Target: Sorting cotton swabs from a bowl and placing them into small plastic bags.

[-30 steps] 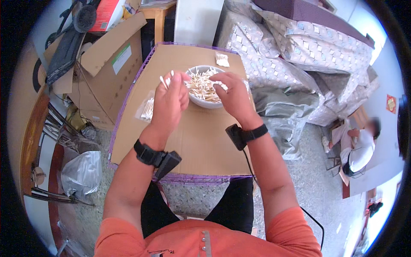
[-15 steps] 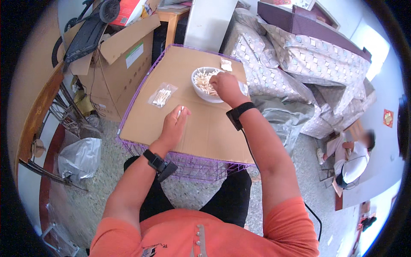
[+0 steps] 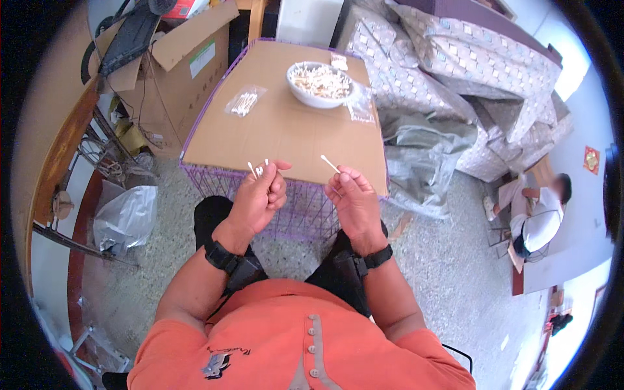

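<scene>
Pinching cotton swabs (image 3: 259,171); green-white label (image 3: 203,60) marks carton (image 3: 185,97).

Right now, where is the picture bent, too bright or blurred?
Head view: lines bow near the black rim; head view: white glare, upper right; head view: the seated person is partly blurred, while the swab in the right hand looks fairly sharp.

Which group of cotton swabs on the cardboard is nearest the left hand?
The swabs in the clear bag left of the bowl; the bowl's swabs and the small bundle lie farther.
</scene>
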### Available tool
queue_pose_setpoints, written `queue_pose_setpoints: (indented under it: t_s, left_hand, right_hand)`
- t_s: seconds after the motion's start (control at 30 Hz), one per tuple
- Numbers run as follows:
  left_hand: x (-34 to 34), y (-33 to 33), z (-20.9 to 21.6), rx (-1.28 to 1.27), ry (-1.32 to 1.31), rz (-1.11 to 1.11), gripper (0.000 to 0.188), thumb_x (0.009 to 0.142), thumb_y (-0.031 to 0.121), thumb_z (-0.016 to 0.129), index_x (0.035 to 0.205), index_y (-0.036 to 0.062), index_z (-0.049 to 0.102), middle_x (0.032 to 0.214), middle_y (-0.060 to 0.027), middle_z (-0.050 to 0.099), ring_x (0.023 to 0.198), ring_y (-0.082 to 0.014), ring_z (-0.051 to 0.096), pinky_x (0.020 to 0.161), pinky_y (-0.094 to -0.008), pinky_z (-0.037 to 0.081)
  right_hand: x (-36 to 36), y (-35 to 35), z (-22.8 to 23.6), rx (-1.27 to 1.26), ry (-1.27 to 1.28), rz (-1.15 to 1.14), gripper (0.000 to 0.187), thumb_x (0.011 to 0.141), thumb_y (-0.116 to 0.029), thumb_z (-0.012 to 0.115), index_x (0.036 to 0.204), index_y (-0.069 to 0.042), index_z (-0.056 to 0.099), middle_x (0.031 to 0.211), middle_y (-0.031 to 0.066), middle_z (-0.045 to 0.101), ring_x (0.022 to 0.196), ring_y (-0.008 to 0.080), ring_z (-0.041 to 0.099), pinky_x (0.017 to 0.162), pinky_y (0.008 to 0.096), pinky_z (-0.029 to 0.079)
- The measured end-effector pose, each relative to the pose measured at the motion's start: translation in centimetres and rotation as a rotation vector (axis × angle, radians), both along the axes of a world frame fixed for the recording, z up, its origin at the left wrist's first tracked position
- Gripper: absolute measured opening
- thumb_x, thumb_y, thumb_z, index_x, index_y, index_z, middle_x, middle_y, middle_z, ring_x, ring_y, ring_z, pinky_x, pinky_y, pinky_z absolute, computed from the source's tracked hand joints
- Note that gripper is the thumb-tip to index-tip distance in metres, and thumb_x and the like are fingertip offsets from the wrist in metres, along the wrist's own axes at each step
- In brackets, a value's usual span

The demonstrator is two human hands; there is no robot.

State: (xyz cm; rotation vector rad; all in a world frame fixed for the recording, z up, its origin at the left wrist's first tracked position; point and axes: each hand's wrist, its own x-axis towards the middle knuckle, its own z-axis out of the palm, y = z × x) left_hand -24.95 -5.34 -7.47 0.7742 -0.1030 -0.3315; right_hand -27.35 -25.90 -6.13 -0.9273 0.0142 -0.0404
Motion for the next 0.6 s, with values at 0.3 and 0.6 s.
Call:
queue_pose_setpoints:
  t_s: [0.3, 0.6]
  left_hand:
    - [-5.0, -1.1, -0.4, 0.155, -0.200, -0.135, 0.037, 0.104, 0.029, 0.045, 0.129, 0.0030, 0.055, 0.079, 0.0035, 0.042, 0.060, -0.0040, 0.035, 0.053, -0.0194, 0.033]
    - [-5.5, -0.9, -1.0, 0.481, -0.400, -0.066, 0.030, 0.104, 0.028, 0.044, 0.112, 0.0024, 0.059, 0.077, 0.0044, 0.047, 0.065, -0.0054, 0.038, 0.059, -0.0231, 0.036]
  right_hand:
    - [-5.3, 2.5, -2.7, 0.132, 0.120, 0.094, 0.017, 0.095, -0.012, 0.062, 0.110, -0.004, 0.063, 0.094, 0.0031, 0.065, 0.089, 0.0126, 0.062, 0.082, 0.0296, 0.053]
    - [-6.3, 3.7, -4.2, -0.123, 0.051, 0.175, 0.012, 0.095, -0.013, 0.062, 0.103, -0.004, 0.062, 0.092, 0.0016, 0.063, 0.083, 0.0097, 0.058, 0.076, 0.0249, 0.048]
